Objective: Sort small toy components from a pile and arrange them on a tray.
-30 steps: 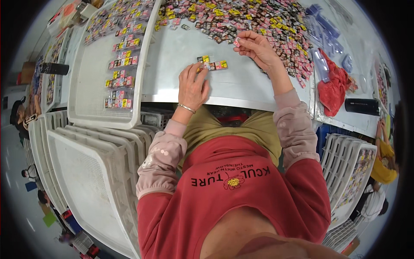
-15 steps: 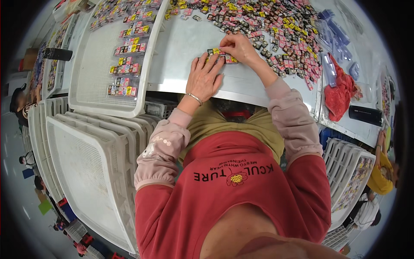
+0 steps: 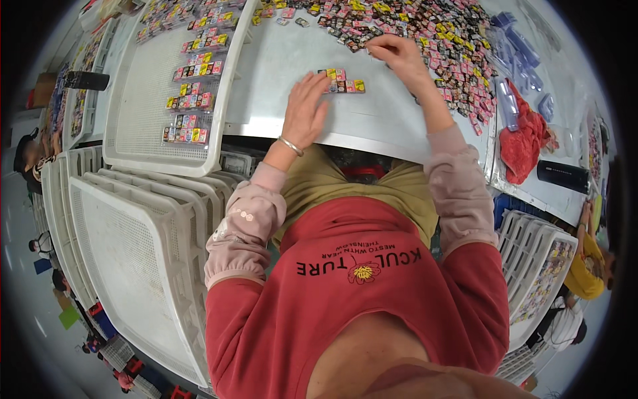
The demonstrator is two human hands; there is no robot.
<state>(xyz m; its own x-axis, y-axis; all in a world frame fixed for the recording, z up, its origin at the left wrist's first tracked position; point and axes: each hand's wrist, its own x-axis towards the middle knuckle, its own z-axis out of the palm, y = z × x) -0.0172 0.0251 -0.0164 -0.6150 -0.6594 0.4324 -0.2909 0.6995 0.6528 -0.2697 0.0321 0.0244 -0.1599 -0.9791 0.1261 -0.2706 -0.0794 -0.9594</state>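
Note:
Two short rows of small pink, yellow and dark block-like pieces (image 3: 348, 86) lie on the metal table. At their left end rests my left hand (image 3: 306, 110), its fingers stretched out and partly covering that end. My right hand (image 3: 407, 64) is beyond and to the right of the rows, at the near edge of a large loose pile of similar pieces (image 3: 432, 30). Its thumb and fingertips are pinched together. Whatever is between them is too small to make out.
To the left, a white perforated tray (image 3: 136, 110) bears several clusters of pieces in clear holders. Stacked white trays (image 3: 126, 266) stand below it. On the right lie clear plastic holders (image 3: 515, 50), a red cloth (image 3: 522, 146) and a black cylinder (image 3: 563, 177). More trays (image 3: 531, 279) stand lower right.
My right hand has left the rows and moved up and right to the pile's edge. My left hand has shifted slightly left, uncovering more of the rows.

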